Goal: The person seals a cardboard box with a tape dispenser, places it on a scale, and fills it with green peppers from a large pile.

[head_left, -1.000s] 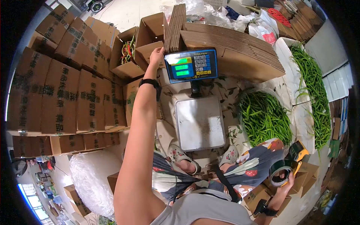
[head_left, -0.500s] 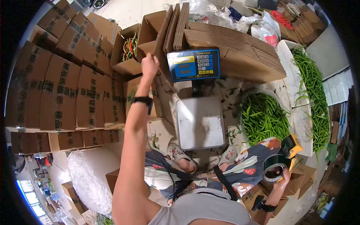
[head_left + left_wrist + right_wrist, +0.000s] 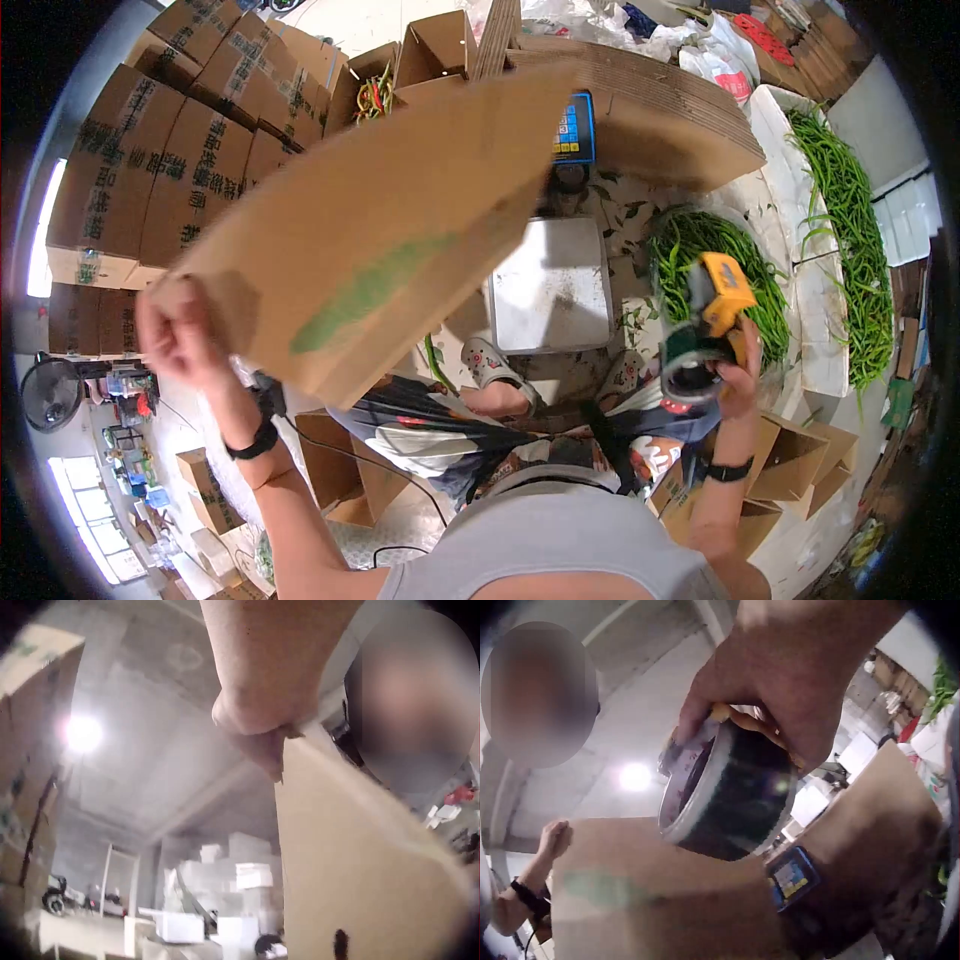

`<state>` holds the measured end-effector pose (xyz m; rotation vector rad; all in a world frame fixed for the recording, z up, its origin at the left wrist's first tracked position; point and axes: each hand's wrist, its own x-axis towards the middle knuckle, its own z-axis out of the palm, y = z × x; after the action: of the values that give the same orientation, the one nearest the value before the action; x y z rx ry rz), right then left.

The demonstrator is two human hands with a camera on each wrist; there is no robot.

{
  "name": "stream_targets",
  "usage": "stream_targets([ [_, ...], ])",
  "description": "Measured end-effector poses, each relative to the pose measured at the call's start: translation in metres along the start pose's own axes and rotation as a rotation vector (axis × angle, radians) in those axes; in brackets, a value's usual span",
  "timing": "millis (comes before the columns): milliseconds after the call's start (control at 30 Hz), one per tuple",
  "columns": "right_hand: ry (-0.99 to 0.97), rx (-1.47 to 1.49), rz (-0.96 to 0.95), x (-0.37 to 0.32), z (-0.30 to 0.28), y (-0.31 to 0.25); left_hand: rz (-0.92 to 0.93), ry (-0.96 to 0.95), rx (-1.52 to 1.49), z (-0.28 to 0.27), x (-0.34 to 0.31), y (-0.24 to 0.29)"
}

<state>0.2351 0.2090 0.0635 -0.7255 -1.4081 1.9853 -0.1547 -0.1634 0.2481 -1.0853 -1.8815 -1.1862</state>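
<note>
Our left hand [image 3: 182, 335], fingers pinching a flat brown cardboard sheet [image 3: 400, 180] with blurred green print [image 3: 370, 288], our right hand [image 3: 742, 378], fingers gripping a yellow tape dispenser [image 3: 728, 292] at right

Left hand [image 3: 185, 340]: grips the left end of a cardboard sheet [image 3: 390, 190], which bears a green print [image 3: 370, 290]
Right hand [image 3: 740, 385]: holds a yellow tape dispenser [image 3: 730, 293] with a dark roll [image 3: 682, 346]
Scale [image 3: 555, 295]: near the person's light clogs [image 3: 487, 360], its display [image 3: 574, 130] partly hidden behind the sheet
Green peppers [image 3: 690, 238]: heaped right of the scale, and in a long white box [image 3: 822, 345]
Cartons [image 3: 165, 170]: stacked at the left, printed with dark characters
</note>
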Motion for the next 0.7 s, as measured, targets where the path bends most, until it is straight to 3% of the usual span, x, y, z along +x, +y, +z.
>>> stream_targets([
  [67,-0.309,-0.338,-0.368,0.036,0.046,-0.018,-0.075,-0.046,-0.054,0.045,-0.040,-0.003],
  [100,-0.321,-0.566,-0.455,0.040,0.063,-0.032,-0.027,-0.149,0.242,0.070,-0.054,0.011],
  [133,-0.370,-0.541,-0.459,0.047,0.077,-0.035,0.163,-0.171,0.092,0.106,-0.063,0.020],
  [167,-0.389,-0.626,-0.476,0.054,0.087,-0.040,0.058,-0.329,-0.080,0.127,-0.090,0.018],
  [200,-0.475,-0.750,-0.612,0.065,0.095,-0.043,-0.175,-0.392,-0.232,0.144,-0.122,0.015],
  [233,-0.530,-0.779,-0.570,0.072,0.098,-0.042,-0.270,-0.527,-0.233,0.150,-0.152,-0.008],
  [267,-0.585,-0.806,-0.525,0.077,0.100,-0.035,-0.161,-0.471,-0.339,0.158,-0.155,-0.003],
  [333,-0.659,-0.841,-0.445,0.076,0.105,-0.016,-0.267,-0.675,-0.312,0.146,-0.165,-0.012],
  [367,-0.749,-0.861,-0.370,0.077,0.108,-0.010,-0.275,-0.675,-0.312,0.142,-0.160,-0.019],
  [433,-0.738,-0.955,-0.409,0.075,0.116,-0.005,-0.602,-1.142,-0.186,0.137,-0.143,-0.030],
  [500,-0.652,-1.098,-0.501,0.072,0.120,0.001,-0.415,-1.359,0.032,0.160,-0.117,-0.021],
  [600,-0.688,-1.149,-0.507,0.068,0.116,0.008,-0.298,-1.456,-0.099,0.188,-0.095,-0.011],
  [633,-0.705,-1.155,-0.411,0.063,0.117,0.008,-0.293,-1.454,-0.102,0.193,-0.090,-0.017],
  [700,-0.674,-1.177,-0.449,0.056,0.114,0.013,-0.103,-1.369,-0.217,0.201,-0.080,-0.021],
])
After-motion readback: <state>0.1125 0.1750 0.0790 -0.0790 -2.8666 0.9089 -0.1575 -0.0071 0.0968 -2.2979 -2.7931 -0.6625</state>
